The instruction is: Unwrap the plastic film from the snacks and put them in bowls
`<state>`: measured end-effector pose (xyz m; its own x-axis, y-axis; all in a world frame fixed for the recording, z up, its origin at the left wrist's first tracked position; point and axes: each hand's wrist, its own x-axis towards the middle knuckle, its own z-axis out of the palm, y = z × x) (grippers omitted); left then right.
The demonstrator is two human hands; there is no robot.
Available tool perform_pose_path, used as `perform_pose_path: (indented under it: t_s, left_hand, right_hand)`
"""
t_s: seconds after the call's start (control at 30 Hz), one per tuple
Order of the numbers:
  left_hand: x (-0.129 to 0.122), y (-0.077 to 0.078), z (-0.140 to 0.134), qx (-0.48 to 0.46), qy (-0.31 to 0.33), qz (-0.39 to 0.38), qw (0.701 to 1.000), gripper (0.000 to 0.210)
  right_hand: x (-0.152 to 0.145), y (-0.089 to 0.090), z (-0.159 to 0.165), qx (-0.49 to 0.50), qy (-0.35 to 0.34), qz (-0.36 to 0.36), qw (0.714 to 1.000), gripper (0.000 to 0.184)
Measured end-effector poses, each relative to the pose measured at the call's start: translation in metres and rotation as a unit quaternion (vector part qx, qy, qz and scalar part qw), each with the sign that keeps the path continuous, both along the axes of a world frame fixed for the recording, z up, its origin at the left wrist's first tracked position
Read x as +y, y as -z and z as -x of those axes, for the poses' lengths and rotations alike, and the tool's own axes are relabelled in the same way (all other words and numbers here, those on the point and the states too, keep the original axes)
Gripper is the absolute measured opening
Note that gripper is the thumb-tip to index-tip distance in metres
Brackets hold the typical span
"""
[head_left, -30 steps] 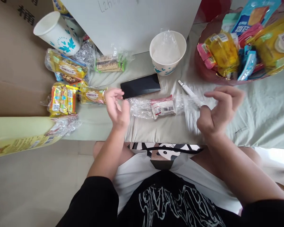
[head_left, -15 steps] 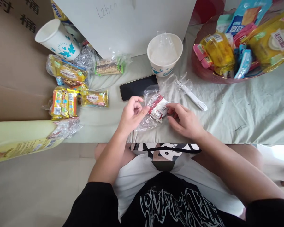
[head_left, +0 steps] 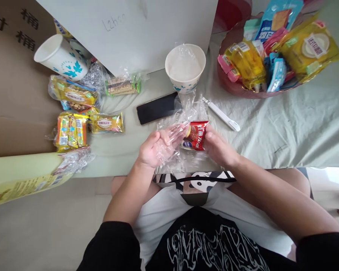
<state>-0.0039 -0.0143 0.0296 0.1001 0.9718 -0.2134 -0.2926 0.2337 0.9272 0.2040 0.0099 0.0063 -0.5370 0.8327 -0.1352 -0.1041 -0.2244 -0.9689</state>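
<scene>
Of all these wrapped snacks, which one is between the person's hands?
The red packet with white lettering: it alone is between the left hand and right hand; the others lie farther left or in the pink bowl.

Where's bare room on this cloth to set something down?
Widest: right of the white tool, below the snack bowl. Smaller: between the flat yellow pack and the cloth's near edge. Crowded: around the red packet, clear film and phone.

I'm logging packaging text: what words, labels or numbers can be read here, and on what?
"桶", twice, and "封": brown cardboard.
"L2h" or "Lzh", then faint strokes: white panel.
Too small or blurred for sure reading: red packet, left-side snack packets, yellow bag, packets in the pink bowl.
Too stylised: black shirt.
</scene>
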Motion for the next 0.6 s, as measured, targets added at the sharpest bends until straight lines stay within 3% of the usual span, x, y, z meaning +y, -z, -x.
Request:
perform_pose_path:
  t_s: [0.13, 0.23, 0.3, 0.43, 0.53, 0.6]
  left_hand:
    - [-0.005, -0.001, 0.014, 0.025, -0.007, -0.026, 0.999, 0.058]
    - [-0.002, -0.004, 0.043, 0.023, -0.120, -0.069, 0.990, 0.043]
    - [0.004, -0.006, 0.060, 0.007, -0.187, -0.090, 0.978, 0.028]
    - [0.014, -0.006, 0.081, 0.026, -0.220, -0.088, 0.971, 0.028]
    - [0.020, -0.004, 0.091, 0.030, -0.264, -0.077, 0.961, 0.025]
    - [0.024, -0.001, 0.096, 0.021, -0.292, -0.072, 0.954, 0.022]
  right_hand:
    - [-0.004, -0.006, 0.011, 0.109, 0.004, 0.215, 0.971, 0.064]
    - [-0.001, -0.011, 0.010, 0.184, 0.019, 0.283, 0.941, 0.065]
    - [0.003, -0.015, 0.006, 0.249, 0.014, 0.285, 0.926, 0.068]
    - [0.012, -0.019, -0.001, 0.291, -0.020, 0.270, 0.918, 0.069]
    - [0.013, -0.023, -0.003, 0.255, -0.050, 0.284, 0.923, 0.071]
    - [0.012, -0.026, -0.006, 0.186, -0.045, 0.256, 0.947, 0.066]
